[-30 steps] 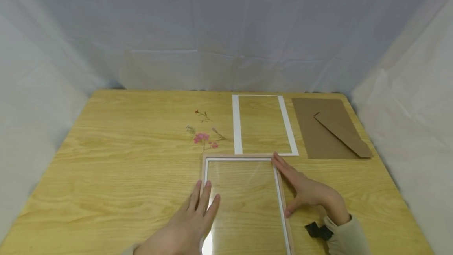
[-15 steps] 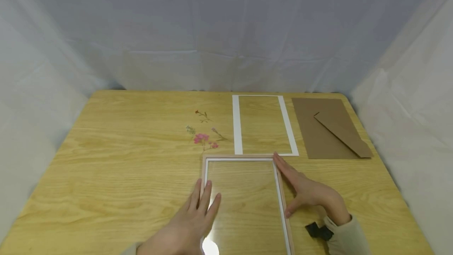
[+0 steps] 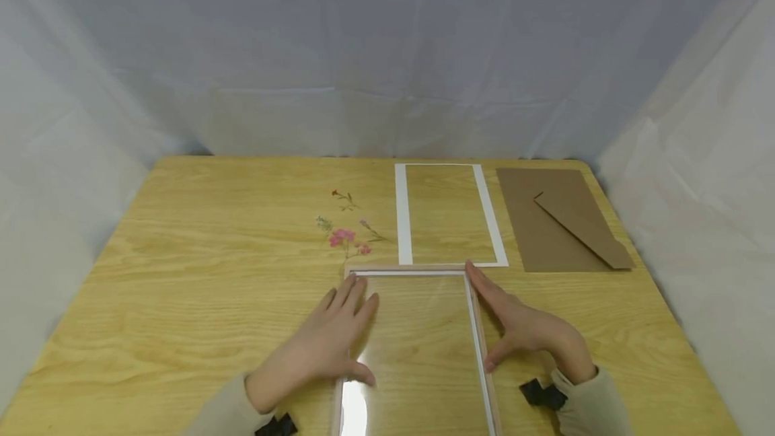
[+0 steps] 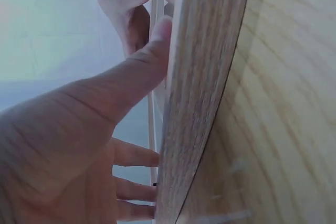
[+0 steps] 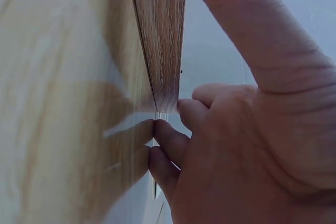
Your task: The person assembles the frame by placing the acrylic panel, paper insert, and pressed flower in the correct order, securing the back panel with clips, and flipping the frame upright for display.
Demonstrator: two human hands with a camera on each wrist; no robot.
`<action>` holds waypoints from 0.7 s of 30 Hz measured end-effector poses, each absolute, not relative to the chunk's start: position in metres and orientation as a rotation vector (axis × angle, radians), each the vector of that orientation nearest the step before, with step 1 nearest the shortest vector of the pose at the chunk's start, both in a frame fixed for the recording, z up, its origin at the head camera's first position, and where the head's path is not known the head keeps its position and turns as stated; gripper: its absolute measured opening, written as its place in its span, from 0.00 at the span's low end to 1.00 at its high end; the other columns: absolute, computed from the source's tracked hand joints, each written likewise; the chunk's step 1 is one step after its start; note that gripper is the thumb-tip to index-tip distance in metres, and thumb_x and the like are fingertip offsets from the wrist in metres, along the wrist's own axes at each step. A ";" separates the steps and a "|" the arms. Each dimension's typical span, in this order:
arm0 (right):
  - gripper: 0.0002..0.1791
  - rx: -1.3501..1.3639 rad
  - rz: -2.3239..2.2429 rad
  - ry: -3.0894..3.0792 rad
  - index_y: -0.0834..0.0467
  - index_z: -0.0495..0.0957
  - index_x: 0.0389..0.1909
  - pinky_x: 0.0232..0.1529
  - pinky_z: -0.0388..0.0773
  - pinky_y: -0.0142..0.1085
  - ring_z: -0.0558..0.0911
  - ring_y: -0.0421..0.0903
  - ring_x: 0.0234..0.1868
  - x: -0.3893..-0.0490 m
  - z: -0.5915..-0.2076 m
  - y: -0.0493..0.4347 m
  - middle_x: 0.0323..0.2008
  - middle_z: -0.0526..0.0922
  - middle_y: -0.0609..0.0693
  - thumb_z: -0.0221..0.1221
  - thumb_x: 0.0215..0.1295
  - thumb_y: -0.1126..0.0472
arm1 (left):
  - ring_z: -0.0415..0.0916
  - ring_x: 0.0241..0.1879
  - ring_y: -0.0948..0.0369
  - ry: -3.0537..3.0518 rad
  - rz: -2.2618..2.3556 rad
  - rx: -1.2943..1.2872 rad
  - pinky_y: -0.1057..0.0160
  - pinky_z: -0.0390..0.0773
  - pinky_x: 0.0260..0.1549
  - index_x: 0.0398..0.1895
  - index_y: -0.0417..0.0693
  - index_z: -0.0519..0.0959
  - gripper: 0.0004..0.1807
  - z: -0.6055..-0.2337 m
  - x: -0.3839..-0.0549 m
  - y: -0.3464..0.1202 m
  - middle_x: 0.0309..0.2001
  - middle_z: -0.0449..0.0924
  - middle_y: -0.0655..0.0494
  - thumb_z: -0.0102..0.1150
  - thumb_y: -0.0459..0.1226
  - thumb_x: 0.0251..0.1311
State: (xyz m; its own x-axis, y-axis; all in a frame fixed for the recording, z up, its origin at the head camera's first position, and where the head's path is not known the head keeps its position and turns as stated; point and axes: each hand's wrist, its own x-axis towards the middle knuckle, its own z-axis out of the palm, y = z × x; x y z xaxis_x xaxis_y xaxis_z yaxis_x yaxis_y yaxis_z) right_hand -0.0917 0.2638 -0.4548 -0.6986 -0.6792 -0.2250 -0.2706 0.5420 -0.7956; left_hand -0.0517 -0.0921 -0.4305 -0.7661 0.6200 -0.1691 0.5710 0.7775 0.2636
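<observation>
A light wooden picture frame (image 3: 412, 267) with a white inner edge lies flat at the front of the table, its near end out of view. A clear pane (image 3: 418, 348) spans it, showing the wood grain beneath. My left hand (image 3: 333, 332) rests over the left rail, fingers spread near the far left corner, thumb over the pane. In the left wrist view, thumb and fingertips meet the rail's upper edge. My right hand (image 3: 523, 325) touches the right side: fingertips at the far corner, thumb lower on the rail. The right wrist view shows those fingers bent at the rail's end.
Several pressed flowers (image 3: 342, 237) lie beyond the frame's far left corner. A white mat border (image 3: 403, 221) lies just behind the frame. Right of it is a brown backing board (image 3: 545, 247) with a folding stand (image 3: 584, 233). White cloth surrounds the table.
My left hand has slid away from me along the left rail toward the far corner, and its thumb now shows over the pane. My right hand stays at the right side.
</observation>
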 end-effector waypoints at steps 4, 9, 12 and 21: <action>0.85 -0.771 -1.045 2.259 0.53 0.23 0.78 0.72 0.37 0.62 0.31 0.60 0.77 -0.091 -0.454 0.263 0.77 0.23 0.59 0.81 0.31 0.49 | 0.37 0.75 0.37 2.679 0.288 0.919 0.35 0.52 0.68 0.76 0.37 0.55 0.72 -0.431 -0.055 -0.092 0.76 0.38 0.30 0.69 0.71 0.29; 0.84 -0.770 -1.049 2.257 0.53 0.23 0.78 0.71 0.36 0.64 0.31 0.62 0.76 -0.091 -0.453 0.262 0.77 0.23 0.60 0.81 0.32 0.49 | 0.35 0.75 0.37 2.654 0.291 0.937 0.36 0.52 0.68 0.76 0.38 0.55 0.74 -0.432 -0.053 -0.093 0.77 0.37 0.32 0.69 0.72 0.28; 0.85 -0.761 -1.051 2.255 0.53 0.23 0.78 0.71 0.36 0.63 0.31 0.61 0.77 -0.091 -0.452 0.262 0.77 0.23 0.59 0.81 0.32 0.50 | 0.37 0.75 0.35 2.645 0.324 0.938 0.34 0.52 0.67 0.75 0.37 0.58 0.71 -0.433 -0.056 -0.092 0.77 0.39 0.32 0.69 0.71 0.30; 0.85 -0.737 -1.054 2.252 0.50 0.23 0.78 0.72 0.37 0.61 0.31 0.57 0.77 -0.092 -0.453 0.263 0.78 0.24 0.55 0.82 0.30 0.50 | 0.61 0.59 0.45 2.756 0.455 0.946 0.40 0.64 0.62 0.56 0.41 0.74 0.50 -0.437 -0.086 -0.080 0.58 0.67 0.41 0.74 0.65 0.33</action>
State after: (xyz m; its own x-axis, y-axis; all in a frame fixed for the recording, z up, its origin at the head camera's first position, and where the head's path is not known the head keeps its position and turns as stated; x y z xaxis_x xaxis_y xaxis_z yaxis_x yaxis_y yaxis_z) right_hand -0.0918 0.2633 -0.4531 -0.7037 -0.6691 -0.2389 -0.2454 0.5444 -0.8021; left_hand -0.0857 -0.0800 -0.4369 -0.7777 0.6235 -0.0807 0.5643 0.7489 0.3474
